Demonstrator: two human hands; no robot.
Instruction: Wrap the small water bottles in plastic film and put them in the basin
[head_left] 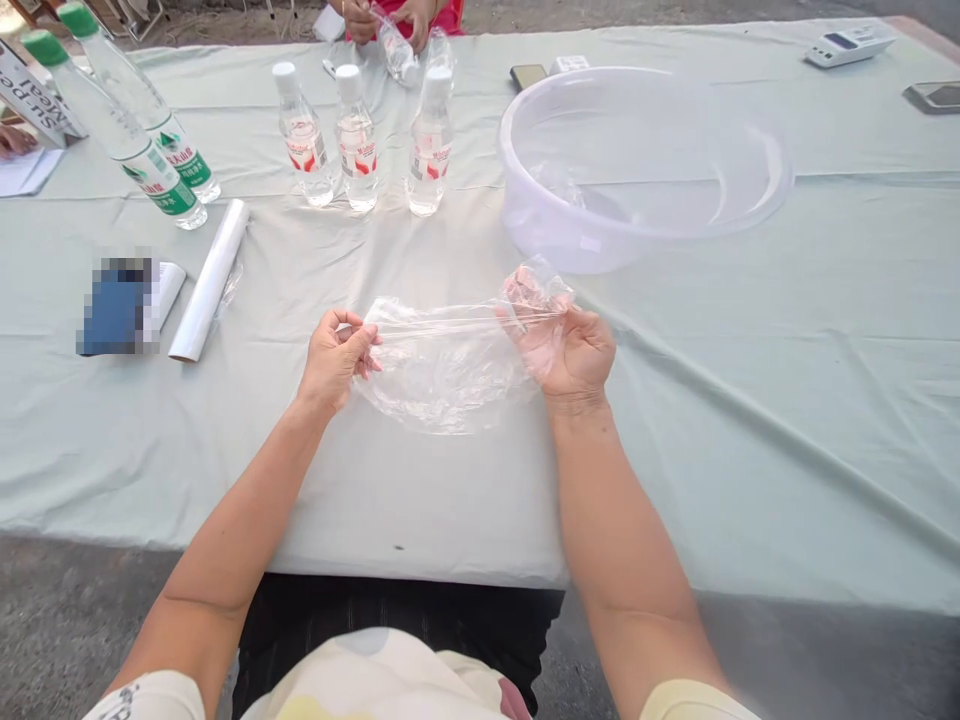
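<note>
A thin, crinkled sheet of clear plastic film (pixel 450 375) stretches between my two hands above the cloth, with taut, gathered strands along its upper edge. My left hand (pixel 341 355) pinches its left end between thumb and fingers. At the other end, my right hand (pixel 574 345) grips the film, and part of it drapes over those fingers, which show through it. Beyond my right hand stands a large translucent plastic basin (pixel 517 215) with some crumpled clear plastic in it. To the left of my left hand lies a white roll of film (pixel 210 285).
Three small clear bottles with white caps (pixel 356 145) stand ahead. Two taller green-capped bottles (pixel 161 165) are at the left, near a blurred blue item (pixel 116 305). Across the table, another person's hands (pixel 390 20) hold clear plastic. Phones and a white device (pixel 847 45) lie farther back.
</note>
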